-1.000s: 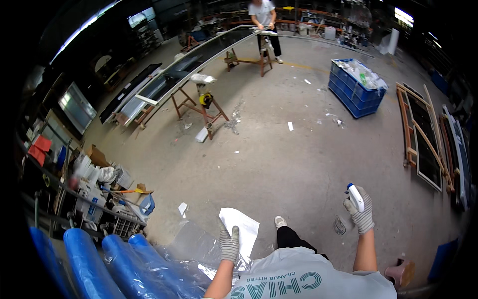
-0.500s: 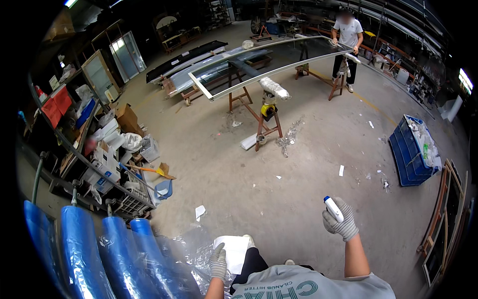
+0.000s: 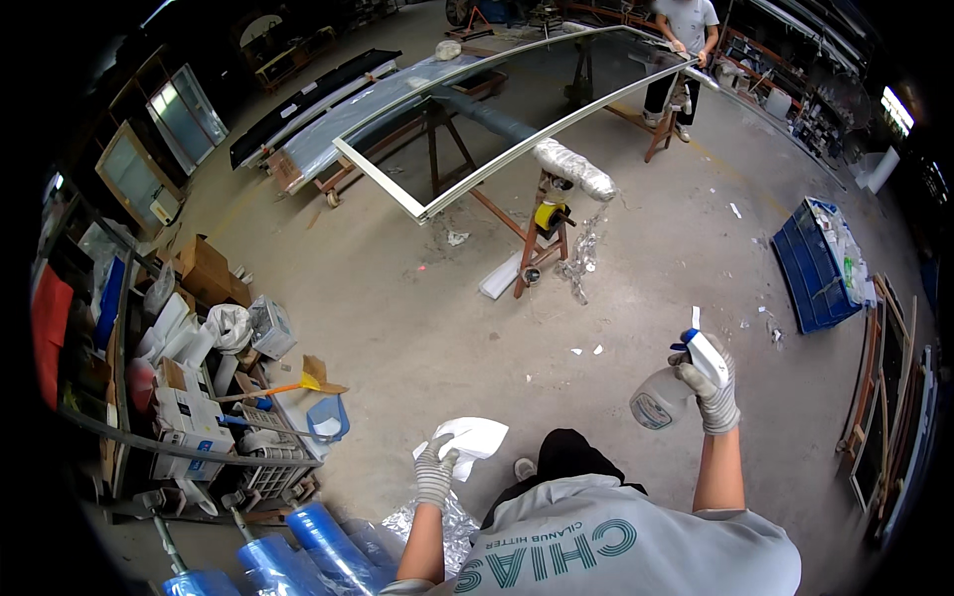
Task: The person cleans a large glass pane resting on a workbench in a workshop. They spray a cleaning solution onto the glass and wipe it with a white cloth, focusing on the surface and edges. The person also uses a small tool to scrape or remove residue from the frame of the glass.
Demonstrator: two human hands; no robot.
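Note:
My gloved left hand (image 3: 435,474) is closed around a white sheet (image 3: 475,437), which looks like paper or thin cloth and fans out past the fingers. My right hand (image 3: 717,399), also in a grey-striped glove, grips a spray bottle (image 3: 656,403) with a clear body and a white-and-blue trigger head; the bottle hangs tilted at hip height. Ahead, a large glass panel in a pale frame (image 3: 422,211) lies flat across trestles with padded tops (image 3: 576,171). At its far end a person (image 3: 686,30) in a white shirt has both hands at the frame.
Blue film-wrapped rolls (image 3: 333,541) lie at the lower left. Boxes and a cluttered rack (image 3: 199,422) line the left side, with a blue dustpan (image 3: 328,417) beside them. A blue crate of plastic waste (image 3: 820,268) stands right, near leaning frames (image 3: 884,397). Scraps litter the concrete floor.
I have moved forward, so the framed panel appears nearer and the blue rolls have slid back toward the lower edge. The spray bottle's clear body has come into sight. The white sheet is lifted.

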